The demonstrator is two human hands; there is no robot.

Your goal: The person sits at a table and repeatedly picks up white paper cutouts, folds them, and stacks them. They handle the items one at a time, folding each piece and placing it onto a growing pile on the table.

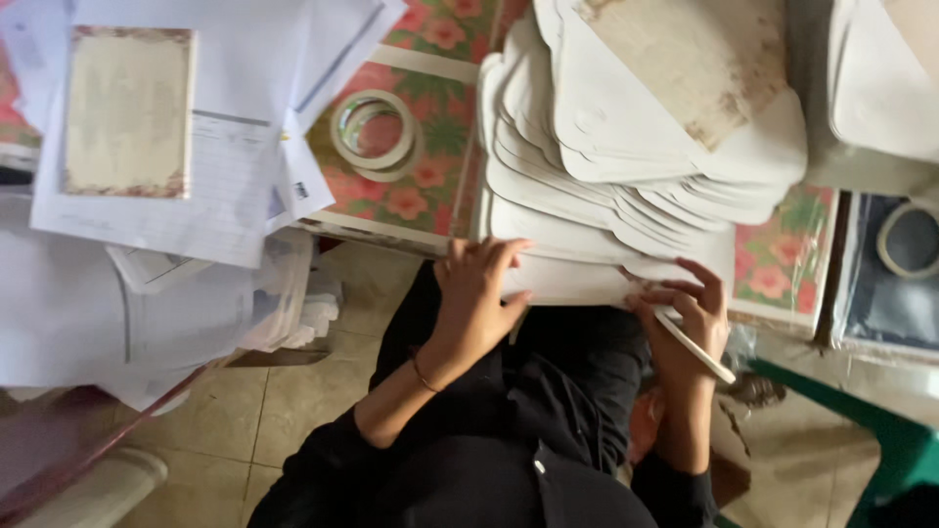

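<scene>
A white cardboard sheet (572,279) is held at the near edge of the floral table (430,137), its long axis running left to right across the view; it lies at the bottom of a fanned stack of white cut-outs (626,147). The left hand (476,298) is laid flat over the sheet's left end, fingers spread and pressing down; the right hand (690,308) is closed on the sheet's right end, and a thin white strip (694,344) is gripped in it, slanting down to the right. A tape roll (374,129) lies well apart to the left, beside loose papers (196,186).
</scene>
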